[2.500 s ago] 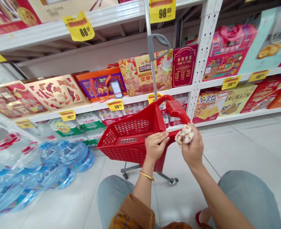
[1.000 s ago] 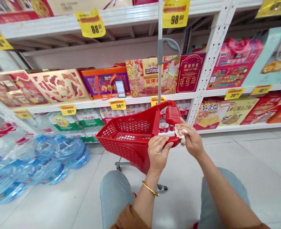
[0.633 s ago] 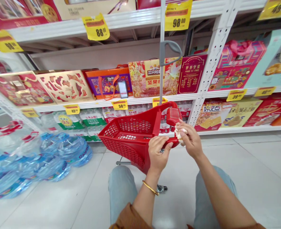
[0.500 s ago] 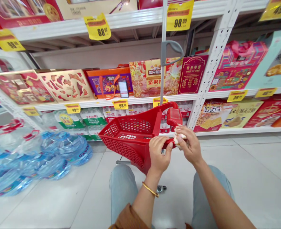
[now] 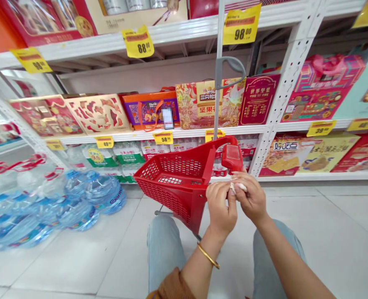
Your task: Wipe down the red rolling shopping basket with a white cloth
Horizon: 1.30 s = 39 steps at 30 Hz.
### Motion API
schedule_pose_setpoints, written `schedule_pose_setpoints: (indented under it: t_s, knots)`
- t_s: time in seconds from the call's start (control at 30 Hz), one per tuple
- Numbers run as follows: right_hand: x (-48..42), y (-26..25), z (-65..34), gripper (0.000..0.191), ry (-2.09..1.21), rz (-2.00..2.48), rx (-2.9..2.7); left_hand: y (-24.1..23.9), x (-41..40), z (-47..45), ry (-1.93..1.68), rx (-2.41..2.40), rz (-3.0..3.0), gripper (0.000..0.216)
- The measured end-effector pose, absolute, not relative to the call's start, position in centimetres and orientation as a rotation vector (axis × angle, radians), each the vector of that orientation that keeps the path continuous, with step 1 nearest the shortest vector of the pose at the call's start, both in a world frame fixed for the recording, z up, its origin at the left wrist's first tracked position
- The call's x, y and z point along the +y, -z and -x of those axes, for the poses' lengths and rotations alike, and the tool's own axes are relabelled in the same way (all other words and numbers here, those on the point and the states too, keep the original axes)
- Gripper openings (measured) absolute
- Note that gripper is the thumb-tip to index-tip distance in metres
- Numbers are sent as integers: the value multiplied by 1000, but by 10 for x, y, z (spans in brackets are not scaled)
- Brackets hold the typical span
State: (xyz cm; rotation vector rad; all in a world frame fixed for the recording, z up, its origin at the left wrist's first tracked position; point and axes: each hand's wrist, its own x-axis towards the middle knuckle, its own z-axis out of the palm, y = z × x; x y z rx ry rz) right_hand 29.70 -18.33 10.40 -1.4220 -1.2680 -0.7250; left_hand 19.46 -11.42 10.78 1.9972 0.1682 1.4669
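A crumpled white wipe [image 5: 233, 188] in the right hand [image 5: 250, 195], with the left hand [image 5: 223, 207] at a red shopping cart's [image 5: 171, 182] handle [image 5: 232, 155].
The right hand pinches the wipe narrowly between thumb and fingers, against the handle; the left hand, just beside it, is curled closed on the handle's near end, its fingers hiding the bar. Straight beyond the hands, shelved gift boxes read "Obeid" [image 5: 151, 110], "三只松" with the rest covered [image 5: 199, 112] and "世界坚果" [image 5: 260, 99]; beyond and right of the right hand is a "好吃点" packet [image 5: 285, 155]. Yellow price tags above the hands show 88.00 [image 5: 138, 42] and 98.00 [image 5: 241, 25]; a lower one, beyond and left of the left hand, shows 58.00 [image 5: 163, 138]. Well left of the left hand, large blue-tinted water bottles [image 5: 99, 191] stand on the pale tiled floor [image 5: 65, 257] of a shop aisle lined with white metal shelves [image 5: 199, 132].
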Motion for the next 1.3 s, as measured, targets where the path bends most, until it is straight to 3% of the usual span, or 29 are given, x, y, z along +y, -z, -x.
schedule_pose_setpoints:
  t_s: [0.33, 0.87, 1.3]
  knots:
    - [-182, -114, -311, 9, 623, 1363, -1304, -105, -119, -197, -1506, 226, -1966, 12]
    - [-182, -121, -347, 19, 485, 1541, -1195, -103, -124, -194, -1571, 241, -1952, 5]
    - [-195, -116, -259, 17, 620, 1480, -1188, -108, -129, -179, -1601, 302, -1979, 7]
